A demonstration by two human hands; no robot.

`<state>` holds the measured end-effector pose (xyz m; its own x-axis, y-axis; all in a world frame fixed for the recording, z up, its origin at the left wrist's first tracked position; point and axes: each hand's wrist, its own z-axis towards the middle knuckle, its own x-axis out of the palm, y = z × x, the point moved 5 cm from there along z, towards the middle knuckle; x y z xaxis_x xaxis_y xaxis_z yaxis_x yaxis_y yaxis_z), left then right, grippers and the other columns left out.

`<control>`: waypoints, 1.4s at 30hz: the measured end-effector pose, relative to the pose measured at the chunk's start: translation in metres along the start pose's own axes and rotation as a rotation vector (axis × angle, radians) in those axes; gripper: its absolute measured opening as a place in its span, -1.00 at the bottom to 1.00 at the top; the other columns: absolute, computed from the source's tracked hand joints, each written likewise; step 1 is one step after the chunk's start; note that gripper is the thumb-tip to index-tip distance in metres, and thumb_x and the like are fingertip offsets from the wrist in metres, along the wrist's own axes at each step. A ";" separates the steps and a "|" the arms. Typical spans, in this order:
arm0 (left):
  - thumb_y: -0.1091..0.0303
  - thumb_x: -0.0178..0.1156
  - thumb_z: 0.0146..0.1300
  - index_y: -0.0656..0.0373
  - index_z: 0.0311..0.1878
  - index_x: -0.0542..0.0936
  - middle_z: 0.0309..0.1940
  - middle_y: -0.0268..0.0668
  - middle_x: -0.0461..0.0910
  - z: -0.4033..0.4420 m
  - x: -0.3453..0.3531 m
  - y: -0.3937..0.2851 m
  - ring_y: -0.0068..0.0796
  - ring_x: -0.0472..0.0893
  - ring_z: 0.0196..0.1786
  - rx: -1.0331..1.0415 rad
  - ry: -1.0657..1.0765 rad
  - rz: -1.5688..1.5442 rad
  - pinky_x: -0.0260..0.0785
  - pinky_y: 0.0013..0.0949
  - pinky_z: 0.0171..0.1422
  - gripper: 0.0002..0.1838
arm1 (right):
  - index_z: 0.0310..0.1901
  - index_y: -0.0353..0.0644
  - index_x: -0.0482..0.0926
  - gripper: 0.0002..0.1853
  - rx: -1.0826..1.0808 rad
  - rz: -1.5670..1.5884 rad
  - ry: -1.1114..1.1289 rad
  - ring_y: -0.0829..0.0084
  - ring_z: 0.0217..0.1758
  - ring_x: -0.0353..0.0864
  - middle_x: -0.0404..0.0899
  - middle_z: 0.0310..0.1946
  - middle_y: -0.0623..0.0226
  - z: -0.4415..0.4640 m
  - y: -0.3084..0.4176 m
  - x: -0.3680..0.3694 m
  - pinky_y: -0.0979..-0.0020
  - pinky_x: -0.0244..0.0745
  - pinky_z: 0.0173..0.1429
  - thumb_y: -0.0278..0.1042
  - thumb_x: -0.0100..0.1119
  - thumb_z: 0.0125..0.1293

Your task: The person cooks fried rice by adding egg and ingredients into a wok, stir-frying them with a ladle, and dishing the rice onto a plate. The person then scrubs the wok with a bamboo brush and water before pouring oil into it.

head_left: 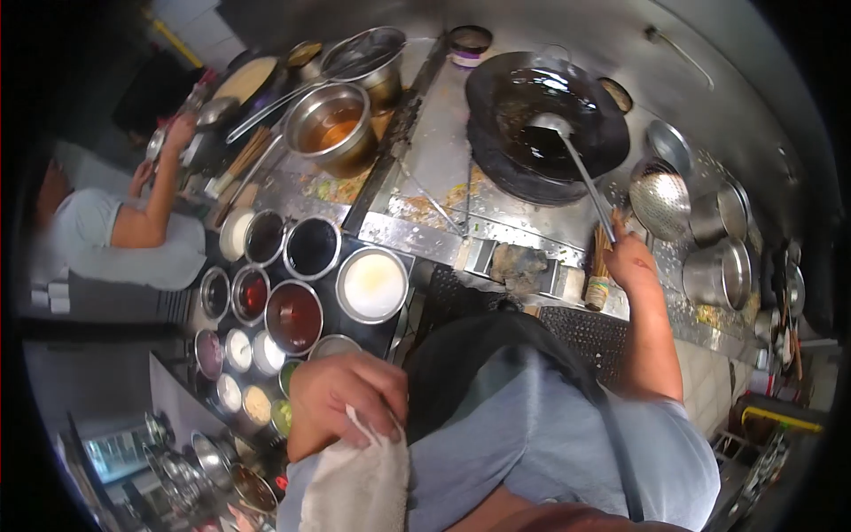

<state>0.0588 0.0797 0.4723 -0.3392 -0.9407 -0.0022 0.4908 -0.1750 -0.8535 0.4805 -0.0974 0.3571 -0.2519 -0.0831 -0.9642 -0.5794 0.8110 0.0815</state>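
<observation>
My right hand (631,257) is closed round the handle of a long metal ladle (581,168). The ladle's bowl rests inside a black wok (496,97) that holds dark, shiny liquid. My left hand (350,395) grips a whitish cloth (355,479) that hangs down in front of my body, near the seasoning bowls. A perforated metal strainer (659,199) lies just right of the wok, close to my right hand. Beside my right wrist is a bamboo brush (598,279).
Left of the wok stand a pot of orange liquid (335,133) and a strainer over another pot (368,58). Bowls of sauces (295,316) and white powder (372,282) fill the left side. Metal pots (716,275) sit at right. A co-worker (133,230) works at far left.
</observation>
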 end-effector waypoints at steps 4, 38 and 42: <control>0.43 0.49 0.20 0.28 -0.13 0.71 -0.14 -0.03 0.68 0.021 0.014 -0.026 -0.08 0.71 -0.15 0.130 -0.744 0.501 0.57 -0.10 -0.08 -0.78 | 0.51 -0.09 0.36 -0.32 -0.250 0.162 -0.273 -0.06 0.32 0.56 0.61 0.17 -0.07 -0.004 0.024 -0.016 0.12 0.46 0.39 -0.38 0.24 0.34; 0.11 0.41 0.27 0.34 0.11 0.59 0.01 -0.12 0.67 0.198 0.162 0.015 -0.20 0.67 0.06 -0.092 -0.483 0.504 0.46 -0.19 0.23 -0.48 | -0.04 -0.35 0.54 -0.79 -1.824 1.384 1.053 0.51 -0.25 0.62 0.67 -0.16 0.25 -0.123 0.099 -0.182 0.46 0.50 -0.20 -0.35 0.07 0.50; 0.12 0.39 0.26 0.33 0.09 0.60 0.00 -0.10 0.67 0.186 0.181 0.008 -0.18 0.68 0.04 -0.046 -0.457 0.502 0.47 -0.18 0.20 -0.50 | -0.07 -0.35 0.56 -0.79 -1.978 1.176 1.118 0.44 -0.24 0.64 0.67 -0.15 0.20 -0.143 0.100 -0.167 0.39 0.53 -0.19 -0.34 0.12 0.48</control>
<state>0.1504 -0.1460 0.5618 0.2992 -0.9347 -0.1918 0.4620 0.3178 -0.8280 0.3539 -0.0851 0.5623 -0.5454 -0.8362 -0.0569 0.4562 -0.3531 0.8169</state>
